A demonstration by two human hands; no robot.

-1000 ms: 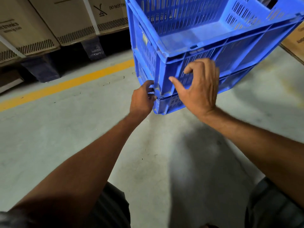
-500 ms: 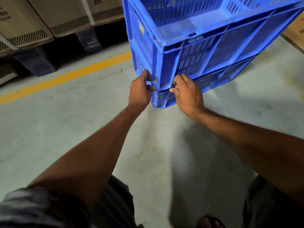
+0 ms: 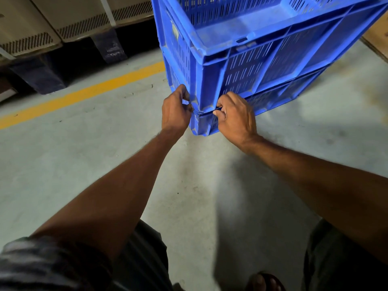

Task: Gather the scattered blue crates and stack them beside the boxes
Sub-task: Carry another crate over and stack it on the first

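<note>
Two blue slotted crates stand nested on the concrete floor, the upper crate (image 3: 262,59) sitting in the lower crate (image 3: 204,124), of which only a low band shows. My left hand (image 3: 175,111) grips the near corner at the seam on the left side. My right hand (image 3: 236,118) has its fingers hooked into the seam on the right side of that same corner. Both hands are closed on the lower crate's rim. The upper crate looks empty inside.
Cardboard boxes (image 3: 42,24) rest on dark pallets (image 3: 37,78) at the back left, behind a yellow floor line (image 3: 84,94). Another cardboard box edge (image 3: 378,36) shows at the right. My sandalled foot (image 3: 262,283) is at the bottom, on grey concrete.
My right hand came down from the upper crate's wall to the seam at the corner and hooked its fingers in. My left hand stayed at the corner. The view moved closer.
</note>
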